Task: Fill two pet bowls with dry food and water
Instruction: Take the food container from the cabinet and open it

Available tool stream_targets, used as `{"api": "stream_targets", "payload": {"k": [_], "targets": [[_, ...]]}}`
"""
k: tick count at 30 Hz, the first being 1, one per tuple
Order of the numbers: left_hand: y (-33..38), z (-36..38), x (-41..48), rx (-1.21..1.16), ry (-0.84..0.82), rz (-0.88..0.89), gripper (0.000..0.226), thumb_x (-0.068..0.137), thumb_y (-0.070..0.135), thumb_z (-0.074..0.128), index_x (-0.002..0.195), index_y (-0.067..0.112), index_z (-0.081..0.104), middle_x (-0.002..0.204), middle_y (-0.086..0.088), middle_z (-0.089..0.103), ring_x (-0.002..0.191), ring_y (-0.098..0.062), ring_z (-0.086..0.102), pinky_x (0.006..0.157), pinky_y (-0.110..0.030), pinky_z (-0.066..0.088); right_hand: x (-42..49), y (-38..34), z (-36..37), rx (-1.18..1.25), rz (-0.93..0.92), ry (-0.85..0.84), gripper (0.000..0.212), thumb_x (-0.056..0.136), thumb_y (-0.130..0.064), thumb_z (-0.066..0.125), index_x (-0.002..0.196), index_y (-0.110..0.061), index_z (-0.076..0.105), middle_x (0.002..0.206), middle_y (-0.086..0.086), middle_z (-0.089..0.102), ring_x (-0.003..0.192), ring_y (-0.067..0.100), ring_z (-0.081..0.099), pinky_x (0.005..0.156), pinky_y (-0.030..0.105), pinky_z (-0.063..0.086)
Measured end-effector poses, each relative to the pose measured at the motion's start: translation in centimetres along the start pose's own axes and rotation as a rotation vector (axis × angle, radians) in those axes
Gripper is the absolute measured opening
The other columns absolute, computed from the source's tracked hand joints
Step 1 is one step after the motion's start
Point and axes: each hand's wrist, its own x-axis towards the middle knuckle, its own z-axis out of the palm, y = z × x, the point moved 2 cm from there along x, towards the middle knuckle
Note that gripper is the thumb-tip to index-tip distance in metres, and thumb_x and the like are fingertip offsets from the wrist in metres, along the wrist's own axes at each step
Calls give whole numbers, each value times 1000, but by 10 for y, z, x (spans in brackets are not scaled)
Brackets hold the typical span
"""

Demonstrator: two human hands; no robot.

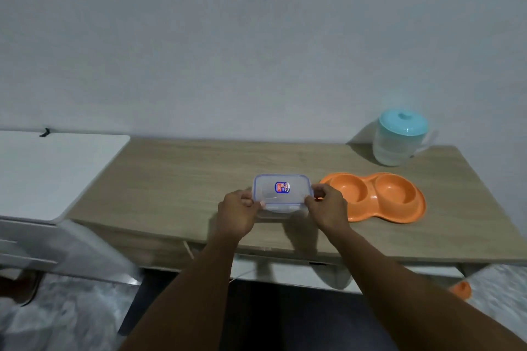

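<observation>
Curled fingers of the left hand clamp the left short edge of a clear plastic container. Those of the right hand clamp the opposite edge, thumbs toward the near side. The container is rectangular with rounded corners. Its transparent lid carries a blue seal line and a small red-and-blue label at centre; its contents cannot be made out. It sits at centre frame, at the top of a matte wood-grain table. Both forearms extend from the lower edge of the frame and converge on it, wrists roughly level.

Just right of the right hand lies a smooth orange double pet bowl, two round wells in one figure-eight moulding, each showing bare orange plastic. Behind it, at right of frame near the wall, stands a translucent pitcher with a handle and a domed teal lid; its fill cannot be judged. A white cabinet adjoins the table at left.
</observation>
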Motion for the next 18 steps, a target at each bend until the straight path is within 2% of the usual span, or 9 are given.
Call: {"api": "stream_targets", "payload": {"k": [3, 7, 9, 11, 12, 15, 18], "targets": [[-15, 11, 26, 15, -33, -57, 28, 77, 31, 83, 97, 13, 73, 87, -1, 76, 83, -16, 71, 71, -19, 47, 20, 10, 18, -13, 33, -30, 28, 83, -4, 67, 110, -2, 70, 100, 8, 72, 88, 18, 64, 77, 22, 42], [-31, 15, 50, 49, -69, -80, 24, 80, 23, 82, 91, 4, 73, 82, -3, 74, 73, -12, 65, 56, -4, 41, 33, 24, 37, -13, 81, -33, 24, 84, -3, 67, 108, -2, 68, 91, 8, 69, 86, 25, 65, 79, 32, 50], [-37, 13, 67, 28, -86, -108, 20, 79, 24, 83, 85, 7, 75, 80, -5, 76, 73, -17, 69, 65, -16, 51, 41, 25, 40, -27, 115, -41, 18, 86, -8, 67, 104, -7, 66, 88, 8, 68, 81, 23, 63, 79, 36, 51], [-40, 11, 84, -24, -180, -171, 17, 80, 25, 82, 79, 11, 73, 71, -5, 74, 70, -23, 71, 74, -33, 56, 49, 26, 42, -18, 199, -89, 13, 89, -12, 65, 100, -6, 68, 86, 7, 68, 79, 23, 63, 75, 37, 52], [-39, 11, 90, -60, -257, -207, 15, 82, 23, 80, 78, 12, 71, 66, -5, 72, 65, -22, 70, 72, -36, 56, 54, 26, 42, -5, 255, -116, 15, 89, -12, 64, 99, -4, 71, 81, 7, 68, 75, 23, 61, 70, 35, 50], [-30, 9, 103, -139, -484, -326, 6, 89, 15, 73, 88, 13, 67, 72, -7, 70, 60, -18, 68, 71, -31, 54, 72, 24, 38, 55, 451, -224, 18, 88, -7, 65, 91, 10, 71, 65, 16, 57, 58, 26, 51, 56, 34, 40], [-29, 7, 115, -180, -617, -391, 8, 88, 14, 73, 87, 12, 66, 70, -5, 71, 60, -15, 68, 70, -30, 55, 87, 25, 37, 95, 542, -290, 24, 86, 1, 66, 97, 22, 64, 73, 23, 53, 65, 32, 50, 60, 38, 39]]}}
